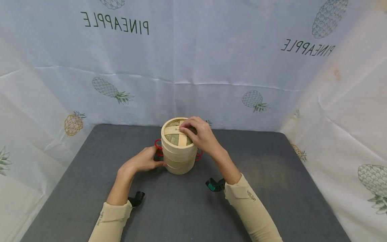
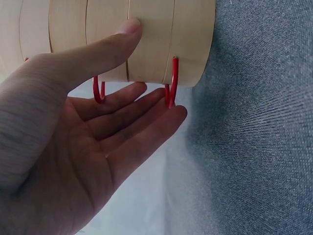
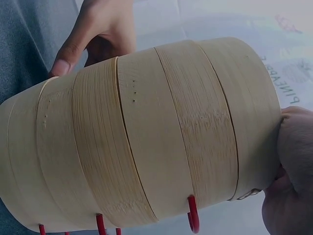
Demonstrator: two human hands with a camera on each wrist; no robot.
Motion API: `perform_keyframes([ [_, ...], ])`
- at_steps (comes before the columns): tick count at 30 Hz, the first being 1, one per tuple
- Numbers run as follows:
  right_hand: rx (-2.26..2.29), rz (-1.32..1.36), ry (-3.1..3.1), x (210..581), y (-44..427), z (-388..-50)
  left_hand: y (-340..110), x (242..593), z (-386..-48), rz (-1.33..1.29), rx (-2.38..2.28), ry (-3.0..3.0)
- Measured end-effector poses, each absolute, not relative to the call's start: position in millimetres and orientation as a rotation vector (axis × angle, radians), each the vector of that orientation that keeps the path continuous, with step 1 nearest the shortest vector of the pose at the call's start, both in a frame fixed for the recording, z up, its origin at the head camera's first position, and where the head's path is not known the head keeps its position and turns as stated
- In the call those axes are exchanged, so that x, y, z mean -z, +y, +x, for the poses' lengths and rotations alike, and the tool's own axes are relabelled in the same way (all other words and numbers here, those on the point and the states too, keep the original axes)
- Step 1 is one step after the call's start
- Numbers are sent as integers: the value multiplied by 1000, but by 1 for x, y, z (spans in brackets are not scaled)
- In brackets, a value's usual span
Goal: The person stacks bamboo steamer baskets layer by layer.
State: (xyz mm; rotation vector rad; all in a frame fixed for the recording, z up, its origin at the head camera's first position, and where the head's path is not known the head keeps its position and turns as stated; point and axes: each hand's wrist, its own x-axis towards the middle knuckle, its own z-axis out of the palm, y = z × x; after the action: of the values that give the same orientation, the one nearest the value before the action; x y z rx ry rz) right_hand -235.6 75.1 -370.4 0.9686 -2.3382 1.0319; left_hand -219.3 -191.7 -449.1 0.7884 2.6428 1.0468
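Note:
A round bamboo steamer [image 1: 178, 160] stands upright in stacked tiers toward the far side of the table. Its woven lid [image 1: 172, 130] has crossed bamboo strips and sits on top. Red handles [image 2: 174, 73] stick out from the tiers at both sides. My left hand [image 1: 144, 159] holds the steamer's left side low down, thumb against the wall and fingers behind, beside the red handles. At the lid's centre, the fingertips of my right hand [image 1: 202, 135] pinch the crossed strips; the exact grip is partly hidden.
A dark grey cloth covers the table [image 1: 175, 208]. White curtains [image 1: 193, 57] printed with pineapples hang behind it and at both sides. Black devices are strapped at the left wrist [image 1: 136, 199] and the right wrist [image 1: 215, 185].

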Motion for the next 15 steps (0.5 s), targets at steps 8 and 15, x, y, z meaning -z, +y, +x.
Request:
perform_keyframes([
  [8, -1041, 977, -2325, 372, 76, -235, -192, 450, -218, 780, -1050, 2639],
  [15, -1067, 978, -2305, 372, 76, -236, -191, 449, -217, 773, -1055, 2647],
])
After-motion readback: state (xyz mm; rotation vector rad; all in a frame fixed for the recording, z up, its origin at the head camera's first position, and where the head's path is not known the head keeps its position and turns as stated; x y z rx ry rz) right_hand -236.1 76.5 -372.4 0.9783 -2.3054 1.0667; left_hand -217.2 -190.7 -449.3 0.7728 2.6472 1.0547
